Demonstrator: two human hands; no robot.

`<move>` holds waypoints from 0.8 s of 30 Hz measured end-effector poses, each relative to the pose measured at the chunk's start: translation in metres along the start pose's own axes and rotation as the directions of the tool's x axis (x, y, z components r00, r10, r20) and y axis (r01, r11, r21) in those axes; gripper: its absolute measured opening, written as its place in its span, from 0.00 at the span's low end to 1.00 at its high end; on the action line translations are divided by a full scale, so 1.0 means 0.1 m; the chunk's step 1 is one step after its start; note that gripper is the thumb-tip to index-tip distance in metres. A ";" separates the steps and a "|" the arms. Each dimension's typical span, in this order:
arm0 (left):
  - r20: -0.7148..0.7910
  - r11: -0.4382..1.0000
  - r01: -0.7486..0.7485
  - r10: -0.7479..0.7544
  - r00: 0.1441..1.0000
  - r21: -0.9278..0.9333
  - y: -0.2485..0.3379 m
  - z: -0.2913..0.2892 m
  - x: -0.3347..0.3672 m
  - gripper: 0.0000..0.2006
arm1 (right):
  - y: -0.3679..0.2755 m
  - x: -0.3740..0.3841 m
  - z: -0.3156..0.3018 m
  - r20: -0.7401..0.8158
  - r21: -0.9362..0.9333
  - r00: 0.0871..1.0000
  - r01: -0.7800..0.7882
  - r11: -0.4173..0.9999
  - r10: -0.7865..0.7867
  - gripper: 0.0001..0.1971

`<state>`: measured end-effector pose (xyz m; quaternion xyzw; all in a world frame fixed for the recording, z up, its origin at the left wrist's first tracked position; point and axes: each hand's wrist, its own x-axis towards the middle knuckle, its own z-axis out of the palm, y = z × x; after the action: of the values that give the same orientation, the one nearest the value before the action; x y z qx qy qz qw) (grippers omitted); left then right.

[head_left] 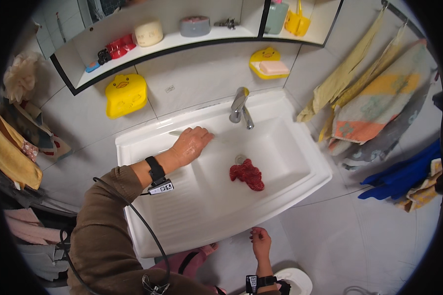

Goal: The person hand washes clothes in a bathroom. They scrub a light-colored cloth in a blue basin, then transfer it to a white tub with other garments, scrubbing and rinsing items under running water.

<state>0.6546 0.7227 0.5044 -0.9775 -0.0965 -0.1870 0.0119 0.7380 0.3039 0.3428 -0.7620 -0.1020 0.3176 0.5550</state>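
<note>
My left hand (192,144) is over the left part of the white sink (216,211), near its back ledge, with the fingers curled down. Whatever it holds, if anything, is hidden under the palm. A thin pale object (175,133) shows just behind its knuckles; I cannot tell whether the hand touches it. In the basin lies a crumpled, wet-looking dark red cloth (247,174), beside the drain (239,159) and apart from both hands. Below the sink's front edge hangs my right hand (260,239), fingers loosely curled in, with nothing visible in them. The chrome faucet (239,105) stands behind the basin.
Yellow duck-shaped holders (126,97) hang on the wall; the right one carries a pink soap bar (274,68). Above runs a black-edged shelf (177,43) with jars. Towels (379,93) hang at both sides. A white toilet (300,280) is low on the right. A black cable (147,226) crosses my left sleeve.
</note>
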 end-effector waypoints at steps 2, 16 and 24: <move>-0.129 0.994 -0.085 0.075 0.989 -0.074 0.17 -0.22 0.15 0.14 | -0.05 -0.02 -0.03 0.007 -0.034 0.999 0.042 0.999 -0.042 0.06; -0.083 0.655 0.212 -0.388 0.918 -0.726 0.49 -1.25 0.12 0.05 | -1.15 -0.40 -0.50 0.176 -0.449 0.961 0.270 0.852 -0.212 0.08; -0.106 0.474 0.169 -0.499 0.860 -0.864 0.50 -1.92 -0.01 0.06 | -1.12 -0.63 -0.67 0.310 -0.522 0.924 0.361 0.773 -0.223 0.09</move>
<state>0.5934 0.6623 0.6830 -0.7753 -0.1849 -0.3762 -0.4725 0.7516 0.2604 0.4802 -0.8251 -0.3736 0.2679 0.3285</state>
